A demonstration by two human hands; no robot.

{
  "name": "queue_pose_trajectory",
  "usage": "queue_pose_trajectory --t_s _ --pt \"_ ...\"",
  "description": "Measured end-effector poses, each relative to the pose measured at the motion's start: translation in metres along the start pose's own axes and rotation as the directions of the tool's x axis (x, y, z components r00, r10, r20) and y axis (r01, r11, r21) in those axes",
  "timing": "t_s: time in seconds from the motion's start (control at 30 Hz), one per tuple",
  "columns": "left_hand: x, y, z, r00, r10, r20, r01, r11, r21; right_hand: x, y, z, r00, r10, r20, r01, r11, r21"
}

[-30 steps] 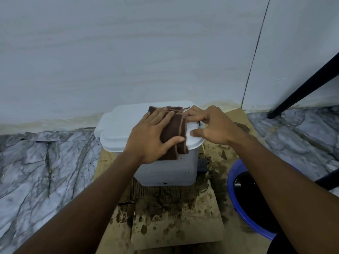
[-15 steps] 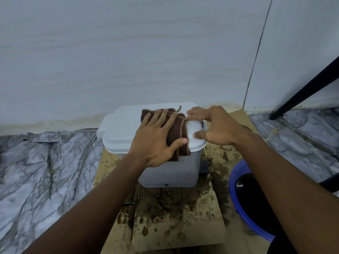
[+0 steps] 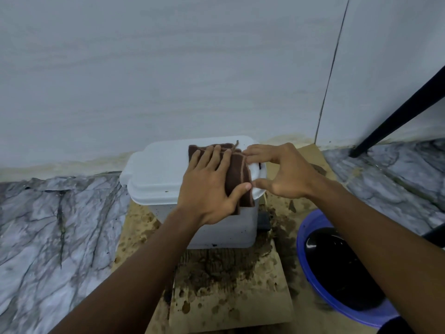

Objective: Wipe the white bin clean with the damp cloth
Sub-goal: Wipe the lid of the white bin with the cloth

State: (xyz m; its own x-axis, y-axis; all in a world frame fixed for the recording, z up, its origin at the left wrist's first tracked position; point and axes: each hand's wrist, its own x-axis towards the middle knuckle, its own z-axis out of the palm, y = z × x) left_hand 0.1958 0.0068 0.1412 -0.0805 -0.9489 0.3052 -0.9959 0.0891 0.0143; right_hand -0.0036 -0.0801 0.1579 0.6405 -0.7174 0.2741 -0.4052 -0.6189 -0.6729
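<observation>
The white bin [image 3: 156,174] stands on a stained board with its lid shut. A folded brown damp cloth [image 3: 237,174] lies on the right half of the lid, one end hanging over the front rim. My left hand [image 3: 207,186] lies flat on the cloth with straight fingers and presses it onto the lid. My right hand [image 3: 281,172] arches over the lid's right end, fingertips on top beside the cloth and thumb against the front rim, holding the bin steady.
Dirt stains cover the cardboard and wooden board [image 3: 228,297] under the bin. A blue basin [image 3: 310,227] of dark water sits on the floor to the right. A black slanted leg [image 3: 397,114] crosses the right. The wall stands right behind the bin.
My left hand slid the cloth a little to the left on the lid, then back to the right. The right hand stayed on the lid's right end.
</observation>
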Motion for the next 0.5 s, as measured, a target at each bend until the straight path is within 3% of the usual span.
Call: queue_pose_trajectory --t_s 0.2,0.33,0.5 --pt "-0.012 -0.032 -0.005 0.997 0.078 -0.024 -0.08 0.993 -0.087 0.006 -0.004 -0.003 0.999 0.018 0.048 -0.02 0.999 0.047" --pt "-0.038 -0.08 -0.01 1.0 -0.006 -0.026 0.003 0.994 -0.111 0.003 -0.008 -0.001 0.999 0.041 0.032 -0.044 0.994 0.103" --pt "-0.021 -0.045 -0.008 1.0 -0.018 -0.006 0.018 1.0 0.019 0.006 -0.01 0.003 0.999 0.017 -0.034 -0.015 0.999 0.047"
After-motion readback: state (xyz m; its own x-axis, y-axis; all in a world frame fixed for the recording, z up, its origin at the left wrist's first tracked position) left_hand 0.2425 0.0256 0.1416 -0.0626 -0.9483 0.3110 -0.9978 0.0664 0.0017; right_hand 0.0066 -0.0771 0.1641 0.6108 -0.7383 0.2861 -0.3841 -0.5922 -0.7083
